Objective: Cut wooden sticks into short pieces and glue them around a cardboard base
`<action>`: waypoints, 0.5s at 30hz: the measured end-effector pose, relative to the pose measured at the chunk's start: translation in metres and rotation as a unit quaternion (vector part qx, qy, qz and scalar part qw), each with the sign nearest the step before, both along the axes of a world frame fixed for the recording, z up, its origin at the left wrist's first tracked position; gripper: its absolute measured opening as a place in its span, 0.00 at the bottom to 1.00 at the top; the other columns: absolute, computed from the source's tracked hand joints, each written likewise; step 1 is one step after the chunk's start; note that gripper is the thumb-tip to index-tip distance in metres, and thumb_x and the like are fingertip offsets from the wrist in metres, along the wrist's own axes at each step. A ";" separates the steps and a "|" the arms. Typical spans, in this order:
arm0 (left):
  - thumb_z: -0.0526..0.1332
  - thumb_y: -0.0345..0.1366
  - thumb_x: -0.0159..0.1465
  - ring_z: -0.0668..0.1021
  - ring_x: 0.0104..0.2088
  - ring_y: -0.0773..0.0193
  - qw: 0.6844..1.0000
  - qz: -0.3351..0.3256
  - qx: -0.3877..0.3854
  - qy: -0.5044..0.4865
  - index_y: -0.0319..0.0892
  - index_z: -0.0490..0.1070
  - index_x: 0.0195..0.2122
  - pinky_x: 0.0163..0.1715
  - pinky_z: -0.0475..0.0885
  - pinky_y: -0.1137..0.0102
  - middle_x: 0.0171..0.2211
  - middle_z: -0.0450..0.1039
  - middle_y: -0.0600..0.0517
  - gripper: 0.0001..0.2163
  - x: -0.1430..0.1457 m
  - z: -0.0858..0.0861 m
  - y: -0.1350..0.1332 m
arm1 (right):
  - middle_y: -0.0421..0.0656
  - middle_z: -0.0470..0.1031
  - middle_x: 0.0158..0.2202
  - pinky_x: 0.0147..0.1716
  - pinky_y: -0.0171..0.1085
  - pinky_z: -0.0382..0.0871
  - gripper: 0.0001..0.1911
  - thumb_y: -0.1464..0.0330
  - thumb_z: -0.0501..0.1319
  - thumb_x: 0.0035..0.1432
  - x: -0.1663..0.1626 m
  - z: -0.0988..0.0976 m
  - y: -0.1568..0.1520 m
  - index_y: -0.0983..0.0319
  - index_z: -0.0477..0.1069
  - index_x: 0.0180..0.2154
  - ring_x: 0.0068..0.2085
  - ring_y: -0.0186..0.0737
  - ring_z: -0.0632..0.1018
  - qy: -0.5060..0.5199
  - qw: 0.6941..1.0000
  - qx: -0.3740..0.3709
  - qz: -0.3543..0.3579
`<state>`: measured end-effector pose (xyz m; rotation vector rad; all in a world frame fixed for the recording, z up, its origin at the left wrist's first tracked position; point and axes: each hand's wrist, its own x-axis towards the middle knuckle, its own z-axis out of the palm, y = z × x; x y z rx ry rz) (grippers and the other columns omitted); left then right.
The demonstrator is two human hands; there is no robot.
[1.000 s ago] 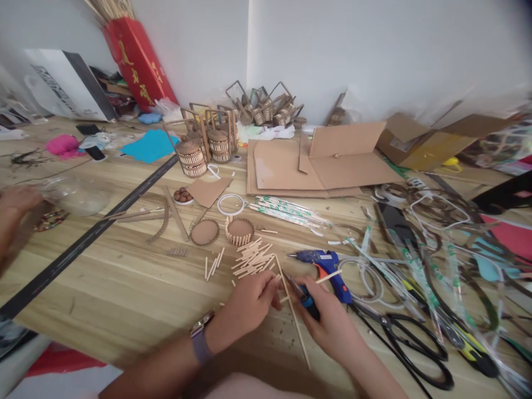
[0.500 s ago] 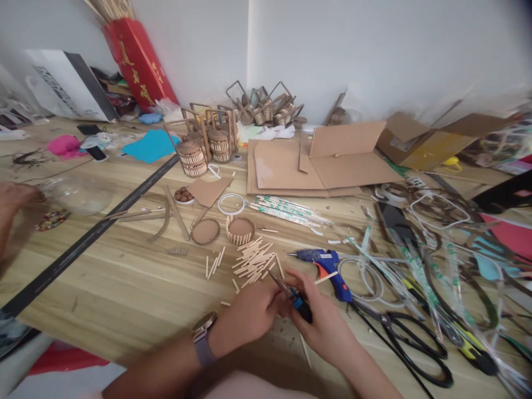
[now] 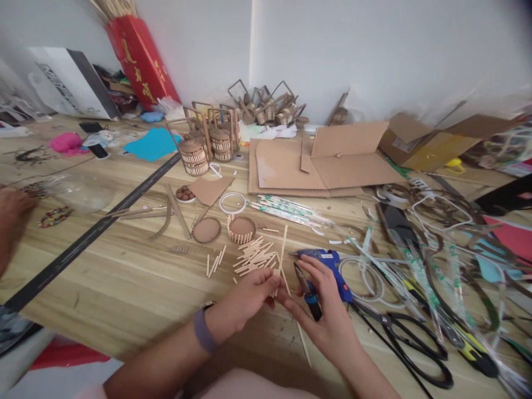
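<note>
My left hand pinches a small bunch of short wooden sticks together with a longer stick that points away from me. In my right hand rest cutting pliers with blue-and-black handles; its lower fingertips meet the left fingers at the sticks. Just beyond lies a pile of cut sticks, with several more to its left. Behind the pile are a round cardboard base edged with upright sticks and a plain cardboard disc with a braided rim.
To the right lie a blue glue gun, black scissors, a yellow-black cutter and tangled strips. Flattened cardboard and small lidded baskets stand behind. Another person's hand is at the left, near a clear jar.
The pliers have drawn back from the left hand and tilted more upright. The long stick has swung to point away from me, and the bunched sticks now show in my left fingers.
</note>
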<state>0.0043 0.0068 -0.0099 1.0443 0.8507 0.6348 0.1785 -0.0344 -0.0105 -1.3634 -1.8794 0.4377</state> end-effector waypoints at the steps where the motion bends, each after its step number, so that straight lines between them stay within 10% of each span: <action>1: 0.62 0.60 0.56 0.74 0.29 0.64 0.999 0.009 -0.030 -0.019 0.39 0.68 0.32 0.31 0.67 0.70 0.26 0.72 0.53 0.24 0.001 -0.001 0.000 | 0.53 0.62 0.58 0.55 0.54 0.67 0.27 0.67 0.63 0.59 -0.001 -0.002 0.000 0.55 0.57 0.58 0.60 0.54 0.66 -0.007 1.000 -0.005 -0.001; 15: 0.62 0.61 0.56 0.77 0.31 0.59 0.995 0.020 -0.029 -0.097 0.38 0.72 0.34 0.37 0.71 0.64 0.28 0.74 0.50 0.26 0.014 -0.001 -0.010 | 0.49 0.63 0.54 0.54 0.50 0.68 0.33 0.70 0.66 0.53 -0.007 -0.010 0.000 0.56 0.57 0.58 0.56 0.51 0.69 -0.019 0.999 -0.027 -0.026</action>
